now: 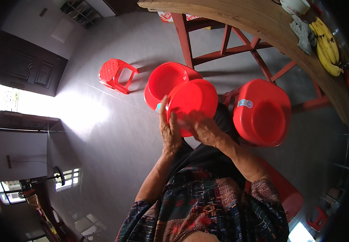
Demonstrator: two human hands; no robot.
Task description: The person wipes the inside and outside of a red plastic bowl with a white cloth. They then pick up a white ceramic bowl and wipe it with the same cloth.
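Observation:
My left hand [169, 131] grips the left rim of a shallow round red plastic basin [192, 97], its fingers along the outer side and its thumb toward the inside. Over the lower part of the same basin is my right hand [202, 128], its fingers smeared by motion, so their grip cannot be made out. The basin is held above my lap, tilted toward me. Just behind it on the floor stands a red plastic piece with a round hollow [166, 80], partly covered by the basin. It bears a small sticker at its left edge.
To the right stands a red plastic seat with a round hollow [265, 121]. A small red stool [118, 75] lies on its side at the far left. At the upper right, a wooden table [239, 18] on red legs carries bananas [325, 48], a grey cloth [302, 34] and a bowl [295, 6].

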